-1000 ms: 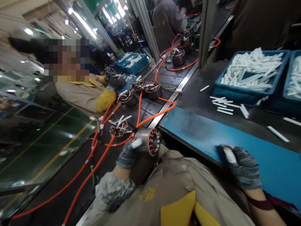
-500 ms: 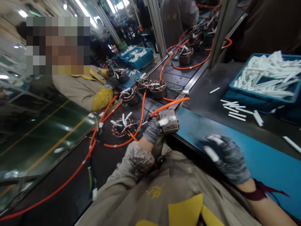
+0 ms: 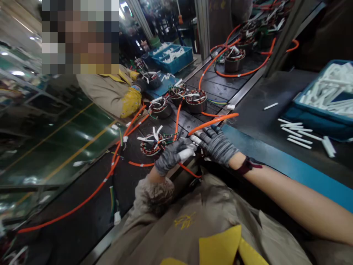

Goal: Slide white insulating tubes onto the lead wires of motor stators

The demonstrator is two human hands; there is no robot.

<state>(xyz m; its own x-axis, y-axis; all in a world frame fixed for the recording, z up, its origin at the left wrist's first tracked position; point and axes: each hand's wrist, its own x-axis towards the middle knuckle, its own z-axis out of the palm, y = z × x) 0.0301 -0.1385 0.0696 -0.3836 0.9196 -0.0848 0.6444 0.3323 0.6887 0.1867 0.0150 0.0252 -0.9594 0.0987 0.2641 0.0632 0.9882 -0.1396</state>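
A motor stator, the metal ring with windings that showed earlier, is almost entirely covered by my two gloved hands. My left hand (image 3: 171,157) is closed at its left side, with the white-tipped thumb and fingers bent inward. Over its right side and top lies my right hand (image 3: 216,145), fingers long and curved around it. A thick orange sleeve (image 3: 213,123) rises from between the hands toward the right. Just left of my left hand, a stator with white tubes (image 3: 150,142) rests on the dark line.
More stators (image 3: 196,102) with orange cables stand farther along the line. A co-worker's yellow sleeve (image 3: 131,102) is at the left. To the right are a blue bin of white tubes (image 3: 309,112), loose white tubes (image 3: 299,134) and a blue mat (image 3: 275,158).
My right hand has moved left from above the blue mat onto the stator. My left hand stays at the stator, which is now mostly hidden. The view has shifted slightly.
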